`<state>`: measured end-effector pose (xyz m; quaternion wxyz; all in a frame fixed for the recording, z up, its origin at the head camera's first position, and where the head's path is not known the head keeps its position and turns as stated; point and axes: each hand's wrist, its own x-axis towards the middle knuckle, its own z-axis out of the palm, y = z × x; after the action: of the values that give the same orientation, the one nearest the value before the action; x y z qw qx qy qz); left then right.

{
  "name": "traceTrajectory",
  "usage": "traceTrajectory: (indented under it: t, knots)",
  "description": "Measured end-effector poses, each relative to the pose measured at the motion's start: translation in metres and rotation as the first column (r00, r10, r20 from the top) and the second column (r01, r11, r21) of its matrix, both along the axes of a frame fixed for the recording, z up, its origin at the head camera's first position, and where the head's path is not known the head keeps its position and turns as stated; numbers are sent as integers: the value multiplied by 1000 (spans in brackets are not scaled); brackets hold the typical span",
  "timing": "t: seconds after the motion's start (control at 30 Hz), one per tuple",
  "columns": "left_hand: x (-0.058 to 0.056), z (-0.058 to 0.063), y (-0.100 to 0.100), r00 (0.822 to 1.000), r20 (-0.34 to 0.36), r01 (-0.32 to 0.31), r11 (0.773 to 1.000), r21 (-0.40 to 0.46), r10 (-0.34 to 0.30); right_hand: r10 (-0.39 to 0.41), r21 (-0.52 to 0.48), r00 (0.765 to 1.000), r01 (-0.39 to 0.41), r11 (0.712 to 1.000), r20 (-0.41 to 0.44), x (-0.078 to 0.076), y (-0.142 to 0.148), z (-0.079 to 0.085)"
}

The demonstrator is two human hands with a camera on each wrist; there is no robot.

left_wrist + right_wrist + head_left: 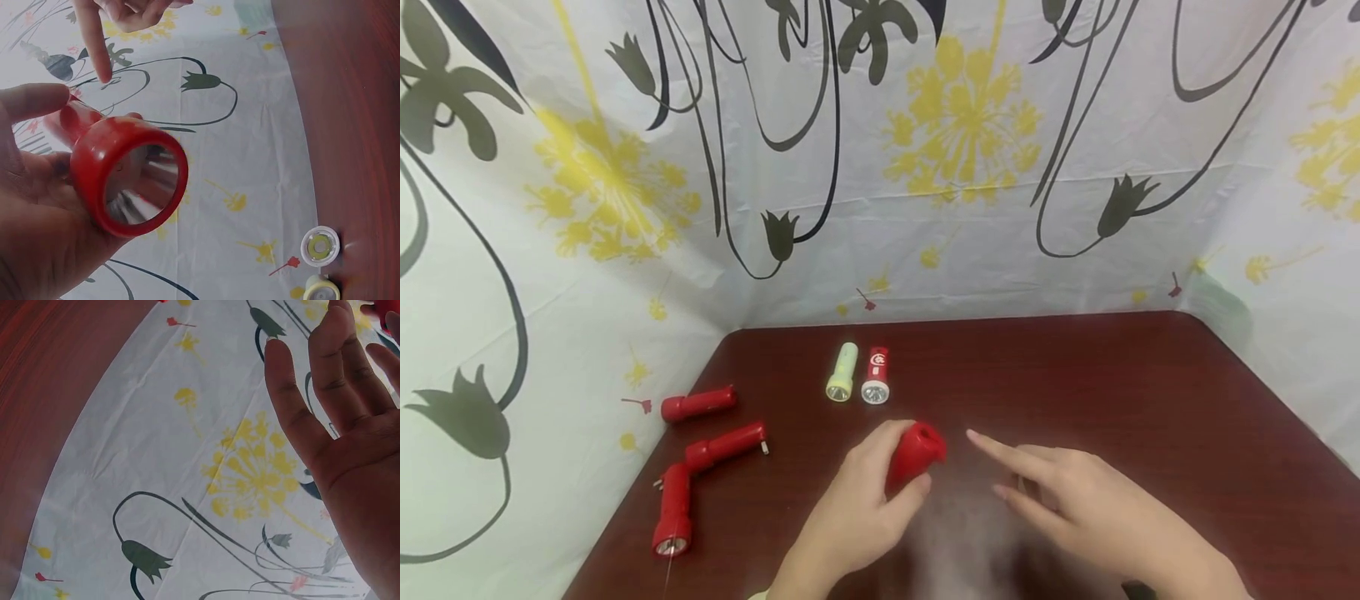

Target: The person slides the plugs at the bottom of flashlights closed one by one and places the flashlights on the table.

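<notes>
My left hand (868, 500) grips a red flashlight (916, 454) above the table, its tail end facing the head camera. In the left wrist view the wide head of this flashlight (134, 175) shows a silvery reflector, with the thumb and fingers wrapped round the body behind it. Apart from it, to the right, my right hand (1075, 492) holds nothing. Its index finger points toward the flashlight's tail end, and the other fingers are loosely bent. In the right wrist view the right hand (356, 425) shows its palm and spread fingers.
On the left of the dark red table (1037, 375) lie three red flashlights, one (700, 403) behind another (726, 446) and the nearest (673, 508) facing forward. A pale green flashlight (842, 372) and a red-and-white one (876, 375) lie farther back. Patterned cloth (865, 167) surrounds the table.
</notes>
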<state>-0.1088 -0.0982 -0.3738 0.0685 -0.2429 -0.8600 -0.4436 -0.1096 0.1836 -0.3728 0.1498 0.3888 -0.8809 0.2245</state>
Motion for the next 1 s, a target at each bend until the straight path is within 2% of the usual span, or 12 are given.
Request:
traceTrajectory:
  t: [0.13,0.2,0.27,0.37,0.5,0.6,0.67,0.77,0.83,1.0]
  knots:
    - [-5,2,3,998,-22,-57,996,-61,56,-49,25,997,50,998,-53,-1,1,-1]
    - [-12,3,6,994,-37,-106,989,-105,102,-67,39,996,70,997,-59,-2,1,-2]
    - [-24,7,9,987,-41,-163,973,-164,158,-80,53,996,82,995,-39,-3,2,-3]
    - [-54,15,12,966,-46,-258,934,-246,255,-89,70,996,88,994,15,-3,2,-5]
    - [-108,30,13,923,-60,-380,873,-306,380,-87,82,994,81,993,63,-4,1,-7]
    - [-151,40,16,905,-48,-413,846,-338,422,-83,87,991,74,993,104,-6,2,-9]
    - [-174,42,20,906,-36,-403,834,-377,422,-82,89,988,70,994,133,-7,3,-9]
    - [-204,38,28,910,-22,-380,814,-440,413,-83,87,988,71,994,133,-7,5,-10]
    - [-219,32,34,914,-16,-361,795,-487,406,-87,89,989,76,993,119,-7,6,-12]
    - [-245,5,45,913,12,-323,741,-589,407,-102,110,984,87,990,145,-9,6,-15]
